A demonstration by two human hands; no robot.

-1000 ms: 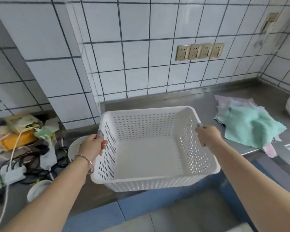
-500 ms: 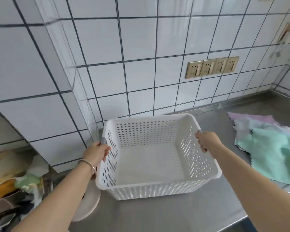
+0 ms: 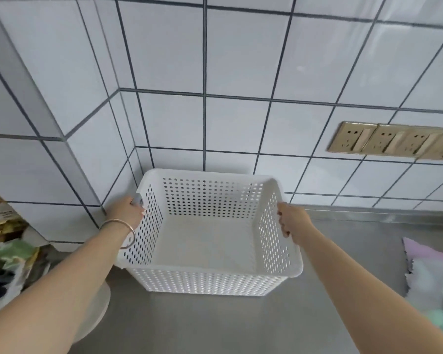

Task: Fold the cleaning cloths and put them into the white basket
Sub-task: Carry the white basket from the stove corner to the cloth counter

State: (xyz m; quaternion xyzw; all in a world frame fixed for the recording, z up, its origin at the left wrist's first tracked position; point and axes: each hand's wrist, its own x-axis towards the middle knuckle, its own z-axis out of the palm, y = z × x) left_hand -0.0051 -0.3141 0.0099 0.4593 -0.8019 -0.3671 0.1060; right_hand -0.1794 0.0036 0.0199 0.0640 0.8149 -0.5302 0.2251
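Note:
The white basket [image 3: 207, 282], perforated and with nothing inside, stands on the steel counter in the tiled corner. My left hand [image 3: 126, 213] grips its left rim at a grey handle. On the opposite side my right hand [image 3: 290, 222] grips the right rim. A pile of cleaning cloths [image 3: 435, 282], pink, white and mint green, lies unfolded at the right edge of the view, apart from the basket.
The steel counter [image 3: 241, 323] stretches in front of the basket. A white round dish [image 3: 97, 310] sits under my left forearm. Clutter of boxes and cables [image 3: 8, 254] fills the far left. A row of gold wall sockets [image 3: 394, 140] is above the counter.
Both hands have carried the basket forward over the counter and into the tiled corner. The cloths have slid to the right edge of the view.

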